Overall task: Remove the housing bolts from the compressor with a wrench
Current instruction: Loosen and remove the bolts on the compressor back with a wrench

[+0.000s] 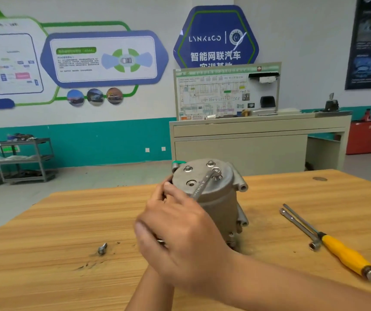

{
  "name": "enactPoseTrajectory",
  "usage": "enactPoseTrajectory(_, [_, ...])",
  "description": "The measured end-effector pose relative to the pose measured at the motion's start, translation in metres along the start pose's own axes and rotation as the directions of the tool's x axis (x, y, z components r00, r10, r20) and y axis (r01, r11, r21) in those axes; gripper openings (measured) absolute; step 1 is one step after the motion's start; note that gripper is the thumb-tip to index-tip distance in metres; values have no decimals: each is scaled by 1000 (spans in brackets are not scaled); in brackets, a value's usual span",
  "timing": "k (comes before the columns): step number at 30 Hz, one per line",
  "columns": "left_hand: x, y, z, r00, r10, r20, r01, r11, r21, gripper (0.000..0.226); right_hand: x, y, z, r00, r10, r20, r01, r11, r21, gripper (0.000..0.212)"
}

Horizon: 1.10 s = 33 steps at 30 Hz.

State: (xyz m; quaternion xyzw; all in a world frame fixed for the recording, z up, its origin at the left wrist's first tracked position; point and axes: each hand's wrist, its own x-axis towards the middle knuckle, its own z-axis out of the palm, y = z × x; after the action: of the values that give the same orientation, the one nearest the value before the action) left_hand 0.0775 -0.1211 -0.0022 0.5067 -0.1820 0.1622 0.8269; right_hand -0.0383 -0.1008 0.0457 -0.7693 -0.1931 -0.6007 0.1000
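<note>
A grey metal compressor [220,198] stands upright on the wooden table [56,232]. Its top cover shows three bolts and one empty bolt hole [191,182]. A flat steel wrench [202,184] sits on the right bolt [216,173], its handle running down-left into my right hand [180,234], which grips it. My left hand [161,193] is mostly hidden behind the right one; its fingers hold the compressor's upper left edge. A loose bolt [102,248] lies on the table to the left.
A yellow-handled screwdriver [346,254] and a steel socket wrench [301,225] lie on the table to the right of the compressor. Beyond the table stand a beige training bench [247,142], a metal shelf cart [22,158] and a red cabinet [363,138].
</note>
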Motion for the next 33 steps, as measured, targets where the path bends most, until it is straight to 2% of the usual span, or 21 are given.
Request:
enactPoseTrajectory(2, [-1,3,-4,999,50,3,-50,997,53,30,-28,9,-41,989,117,-85,-110,990,89,25])
enactPoseTrajectory(4, [-2,11,-6,995,93,39,-97,988,117,36,-39,25,-79,934,310,-175,-282,945,168,22])
enactPoseTrajectory(7, [-2,14,-7,994,79,76,-90,985,147,37,-41,52,-106,860,406,-310,-385,914,129,25])
enactPoseTrajectory(11, [2,15,-11,995,66,70,-77,983,168,32,-17,106,-118,728,559,-397,-579,811,82,28])
enactPoseTrajectory(13, [4,17,-14,998,36,59,-45,984,174,34,11,144,-108,656,689,-309,-715,698,38,27])
enactPoseTrajectory(16, [7,17,-15,999,-4,32,-2,983,182,37,56,203,-80,541,840,-52,-825,517,-231,32])
enactPoseTrajectory(18, [8,18,-16,999,-11,30,5,981,192,37,81,224,-56,459,884,89,-796,454,-401,28])
enactPoseTrajectory(20, [8,18,-15,999,-10,32,4,982,190,37,96,229,-34,412,891,191,-729,448,-517,21])
enactPoseTrajectory(23, [6,19,-12,997,4,71,-17,983,185,35,104,229,-3,405,857,318,-650,515,-559,33])
enactPoseTrajectory(26, [4,22,-2,986,42,160,-71,981,180,36,102,219,17,391,844,367,-587,536,-607,24])
enactPoseTrajectory(28, [1,22,7,979,61,195,-94,981,167,36,101,210,28,396,818,417,-558,575,-598,17])
enactPoseTrajectory(30, [-2,20,15,975,72,208,-104,984,146,36,101,203,37,426,779,460,-530,627,-571,22])
enactPoseTrajectory(33, [-7,18,22,975,91,203,-119,984,134,35,99,182,50,524,656,544,-379,751,-541,22])
